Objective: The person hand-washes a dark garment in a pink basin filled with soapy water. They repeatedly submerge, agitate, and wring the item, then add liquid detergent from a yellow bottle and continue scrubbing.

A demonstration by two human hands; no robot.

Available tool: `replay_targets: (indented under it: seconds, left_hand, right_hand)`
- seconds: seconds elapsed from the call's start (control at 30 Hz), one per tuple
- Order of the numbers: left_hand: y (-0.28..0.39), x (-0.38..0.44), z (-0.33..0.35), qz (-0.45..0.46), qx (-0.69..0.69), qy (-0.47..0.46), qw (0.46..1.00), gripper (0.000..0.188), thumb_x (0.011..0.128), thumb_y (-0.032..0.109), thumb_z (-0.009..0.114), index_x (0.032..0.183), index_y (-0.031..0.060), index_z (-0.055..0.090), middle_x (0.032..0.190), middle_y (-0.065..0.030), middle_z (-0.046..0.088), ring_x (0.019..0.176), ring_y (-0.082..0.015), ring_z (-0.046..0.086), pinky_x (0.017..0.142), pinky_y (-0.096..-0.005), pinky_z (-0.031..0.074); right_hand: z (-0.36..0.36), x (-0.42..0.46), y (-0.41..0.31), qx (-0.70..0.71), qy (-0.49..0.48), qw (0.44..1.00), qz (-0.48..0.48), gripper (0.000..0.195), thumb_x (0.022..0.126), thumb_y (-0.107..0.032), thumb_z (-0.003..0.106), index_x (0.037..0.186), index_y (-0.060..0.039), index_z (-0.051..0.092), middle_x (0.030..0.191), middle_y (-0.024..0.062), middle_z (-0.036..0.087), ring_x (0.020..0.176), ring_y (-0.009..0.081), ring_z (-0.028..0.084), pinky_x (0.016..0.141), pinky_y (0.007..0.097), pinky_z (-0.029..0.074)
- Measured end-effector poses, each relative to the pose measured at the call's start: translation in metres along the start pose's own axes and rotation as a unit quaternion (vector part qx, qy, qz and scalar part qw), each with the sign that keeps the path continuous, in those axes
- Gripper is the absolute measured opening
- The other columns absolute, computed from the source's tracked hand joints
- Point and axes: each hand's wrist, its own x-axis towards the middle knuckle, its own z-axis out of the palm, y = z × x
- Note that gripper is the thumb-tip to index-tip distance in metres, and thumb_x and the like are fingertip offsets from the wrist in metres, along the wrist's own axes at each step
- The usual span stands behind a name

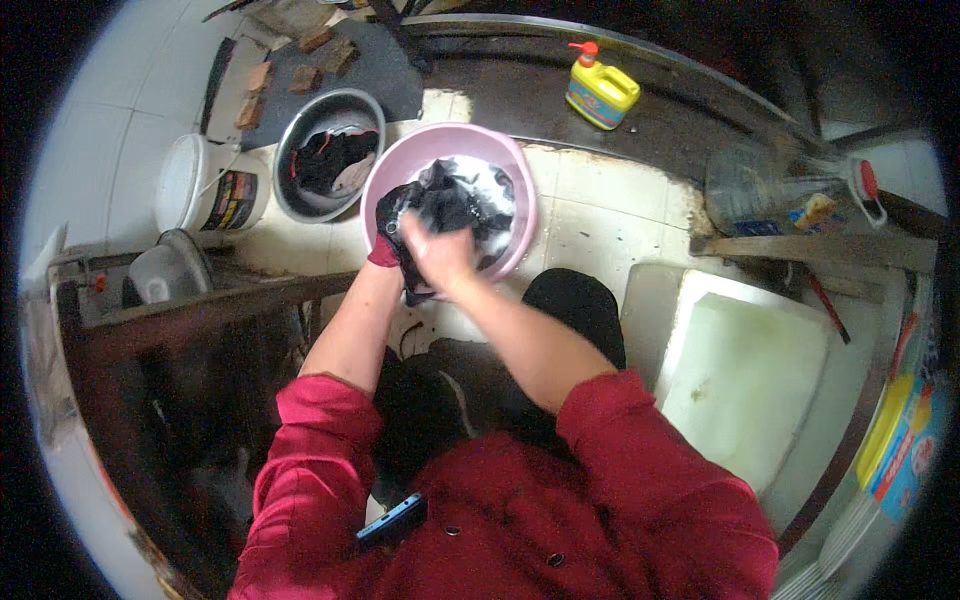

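Note:
A pink plastic basin stands on the tiled floor before me, holding soapy water and dark wet cloth. Over the basin's near left side, my left hand is mostly hidden by a black garment with a dark red part near the wrist; how its fingers lie cannot be seen. My right hand presses against this garment, its thumb side up and the fingertips partly hidden and blurred. Left of the pink basin, a grey metal basin contains black cloth with red trim and a pale pinkish cloth.
A white bucket lies at the left near a grey bowl. A yellow pump bottle stands beyond the pink basin. At right are a large clear plastic bottle and a white tub of cloudy water. Brick pieces lie at upper left.

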Motion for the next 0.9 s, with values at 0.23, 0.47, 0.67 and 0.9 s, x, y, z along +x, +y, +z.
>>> replay_targets:
  seconds: [0.23,0.47,0.67,0.9]
  left_hand:
    - [0.013,-0.019,-0.025,0.062,0.057,0.163,0.983,0.039,0.105,0.029,0.043,0.135,0.0057,0.052,0.124,-0.0076,0.061,0.112,-0.0219,0.056,0.102,-0.0349,0.044]
    - [-0.055,0.006,-0.002,0.153,0.103,0.142,0.973,0.039,0.105,0.029,0.043,0.135,0.0061,0.052,0.124,-0.0073,0.061,0.112,-0.0219,0.056,0.102,-0.0350,0.044]
    - [-0.079,0.020,0.004,0.205,0.222,0.151,0.941,0.040,0.104,0.030,0.043,0.135,0.0064,0.052,0.123,-0.0069,0.061,0.111,-0.0219,0.056,0.102,-0.0351,0.044]
    - [-0.079,0.017,-0.012,0.207,0.227,0.157,0.939,0.040,0.104,0.031,0.043,0.135,0.0068,0.052,0.123,-0.0066,0.061,0.111,-0.0219,0.056,0.102,-0.0353,0.044]
  right_hand:
    - [0.018,-0.033,-0.007,0.024,0.055,0.971,-0.230,0.062,0.086,-0.042,0.071,0.127,0.0036,0.059,0.127,0.0237,0.060,0.126,0.0369,0.052,0.111,0.0468,0.034]
    - [-0.011,-0.001,0.018,0.010,0.018,0.990,-0.140,0.045,0.085,-0.031,0.069,0.115,0.0023,0.066,0.111,0.0211,0.070,0.104,0.0311,0.066,0.095,0.0419,0.048]
    - [-0.048,0.051,0.017,0.108,-0.088,0.975,0.171,0.055,0.080,-0.021,0.075,0.125,0.0043,0.056,0.128,0.0214,0.061,0.124,0.0344,0.054,0.111,0.0438,0.034]
    - [-0.026,0.057,0.041,-0.037,-0.012,0.994,0.104,0.039,0.084,-0.029,0.070,0.104,0.0036,0.065,0.103,0.0195,0.070,0.099,0.0312,0.067,0.091,0.0425,0.049]
